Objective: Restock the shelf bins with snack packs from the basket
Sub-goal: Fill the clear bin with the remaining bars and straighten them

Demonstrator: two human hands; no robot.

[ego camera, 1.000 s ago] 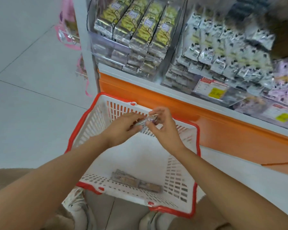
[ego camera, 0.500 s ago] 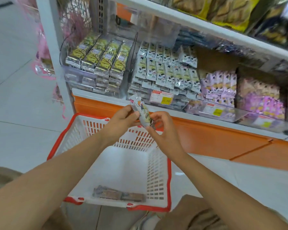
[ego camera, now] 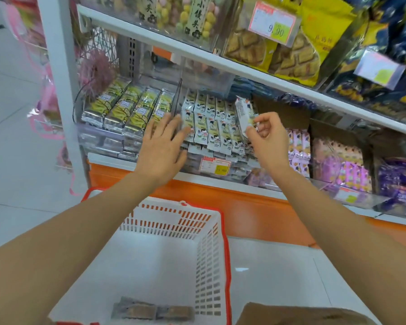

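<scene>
Far left of the frame: pink ribbon goods point(ego camera: 46, 99) hang beside the white shelf post point(ego camera: 56, 78).

Left of centre, lower shelf: a clear bin holds rows of yellow-green packs point(ego camera: 127, 109), lying flat and side by side.

Left hand point(ego camera: 162, 146): empty, fingers straight and spread, reaching across the clear divider point(ego camera: 177, 97) between that bin and the next. Its fingertips overlap the nearest white packs; contact cannot be confirmed.

Lower centre: the white basket point(ego camera: 208, 266) with a red rim sits below both forearms. Two dark packs point(ego camera: 150, 311) lie flat on its floor at the bottom edge of the frame.

Centre, lower shelf: the middle bin is filled with rows of white cartoon packs point(ego camera: 211, 127), and a price label point(ego camera: 215, 165) is fixed on its front.

Right of centre: the snack pack point(ego camera: 243, 111) stands roughly upright, slightly tilted, above the right end of those rows. The right hand point(ego camera: 270, 134) pinches its lower end between thumb and curled fingers. The two hands are well apart.

Right: purple packs point(ego camera: 299, 146) fill the neighbouring bins. Upper right: yellow biscuit bags point(ego camera: 291, 57) stand on the shelf above, behind a second price label point(ego camera: 273, 22).
</scene>
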